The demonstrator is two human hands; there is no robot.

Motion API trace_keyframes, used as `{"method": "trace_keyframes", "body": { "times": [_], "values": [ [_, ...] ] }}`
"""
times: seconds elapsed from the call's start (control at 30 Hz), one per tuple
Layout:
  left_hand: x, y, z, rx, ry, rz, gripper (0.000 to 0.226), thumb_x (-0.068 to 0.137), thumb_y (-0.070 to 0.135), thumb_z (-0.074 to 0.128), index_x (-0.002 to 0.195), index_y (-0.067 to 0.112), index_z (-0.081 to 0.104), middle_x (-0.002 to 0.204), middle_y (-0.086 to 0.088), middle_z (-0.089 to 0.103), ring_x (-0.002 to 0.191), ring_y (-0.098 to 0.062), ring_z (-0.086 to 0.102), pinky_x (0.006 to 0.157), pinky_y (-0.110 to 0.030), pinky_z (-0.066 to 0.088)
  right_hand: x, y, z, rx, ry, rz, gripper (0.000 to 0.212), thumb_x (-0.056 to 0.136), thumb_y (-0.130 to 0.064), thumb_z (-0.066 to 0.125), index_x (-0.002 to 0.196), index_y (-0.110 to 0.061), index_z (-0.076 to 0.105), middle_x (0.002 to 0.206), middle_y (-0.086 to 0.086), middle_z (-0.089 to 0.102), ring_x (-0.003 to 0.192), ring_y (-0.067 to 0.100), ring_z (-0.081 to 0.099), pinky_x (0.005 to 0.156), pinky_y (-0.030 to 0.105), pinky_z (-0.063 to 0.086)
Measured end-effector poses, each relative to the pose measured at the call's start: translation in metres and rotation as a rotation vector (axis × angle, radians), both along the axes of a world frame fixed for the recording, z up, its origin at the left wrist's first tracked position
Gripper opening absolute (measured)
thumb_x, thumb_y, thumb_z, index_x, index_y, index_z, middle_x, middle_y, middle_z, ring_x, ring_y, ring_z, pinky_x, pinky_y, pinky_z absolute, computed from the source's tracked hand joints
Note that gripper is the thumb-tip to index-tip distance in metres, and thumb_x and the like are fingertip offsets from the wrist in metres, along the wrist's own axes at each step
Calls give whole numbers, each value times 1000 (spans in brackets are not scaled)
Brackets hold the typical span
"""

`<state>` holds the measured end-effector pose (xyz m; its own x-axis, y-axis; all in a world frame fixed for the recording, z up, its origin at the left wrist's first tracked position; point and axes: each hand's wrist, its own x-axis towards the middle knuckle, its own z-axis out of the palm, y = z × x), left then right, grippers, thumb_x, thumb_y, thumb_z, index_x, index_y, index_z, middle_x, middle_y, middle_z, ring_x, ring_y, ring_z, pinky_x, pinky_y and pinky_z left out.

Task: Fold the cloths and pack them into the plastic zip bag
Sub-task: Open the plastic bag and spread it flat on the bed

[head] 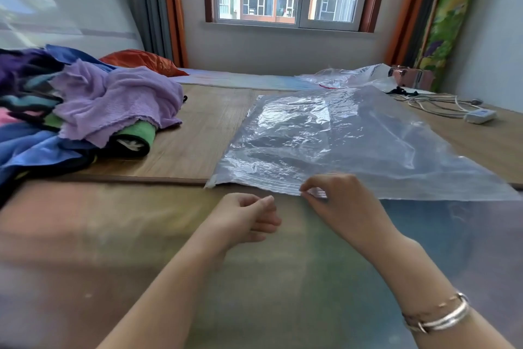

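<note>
A large clear plastic zip bag (334, 139) lies flat on the mat in front of me, its near zip edge facing my hands. My right hand (336, 201) pinches that near edge between thumb and fingers. Just to its left, my left hand (249, 215) hovers over the mat with loosely curled fingers and holds nothing. A heap of loose cloths (70, 111) sits at the left: a lilac towel (121, 99) on top, blue, purple, green and dark pieces beneath it.
More clear plastic bags (348, 77) lie at the back right near a pink case (407, 77). White cables and a power strip (478, 116) lie at the far right. An orange cushion (141, 61) rests by the curtain. Bamboo mat (198, 133) shows between heap and bag.
</note>
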<state>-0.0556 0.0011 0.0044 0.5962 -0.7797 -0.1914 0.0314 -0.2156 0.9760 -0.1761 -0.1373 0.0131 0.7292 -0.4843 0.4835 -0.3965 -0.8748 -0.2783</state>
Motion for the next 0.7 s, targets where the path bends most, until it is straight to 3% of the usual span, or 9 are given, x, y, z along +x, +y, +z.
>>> {"method": "trace_keyframes", "body": {
  "times": [0.1, 0.23, 0.47, 0.7],
  "values": [
    [-5, -7, -6, -147, 179, 30, 16, 95, 19, 58, 103, 5, 63, 91, -14, 74, 74, -15, 72, 68, -24, 57, 0, -1, 1, 21, 18, 19, 15, 88, -23, 61, 98, -24, 73, 101, -3, 72, 99, 15, 64, 86, 34, 48],
    [-7, -15, -9, -278, 288, 92, 4, 94, 9, 58, 91, 7, 60, 84, -15, 73, 73, -18, 72, 72, -28, 58, 0, -2, 0, 0, 42, 36, 15, 88, -19, 61, 95, -21, 74, 97, -2, 73, 96, 15, 64, 85, 32, 48],
    [-10, -25, -15, -380, 246, 165, 5, 91, 3, 61, 87, 0, 62, 76, -13, 72, 70, -17, 72, 70, -25, 60, 1, -9, -3, 6, -14, 73, 10, 85, -18, 65, 87, -18, 75, 89, -3, 72, 87, 14, 63, 80, 30, 47],
    [-9, -34, -20, -417, 289, 195, 5, 88, 1, 64, 88, -4, 63, 88, -19, 72, 76, -20, 73, 67, -24, 59, 4, -11, -5, -7, -39, 70, 10, 86, -17, 64, 84, -17, 74, 85, -3, 71, 83, 14, 62, 76, 32, 48]
  ]
}}
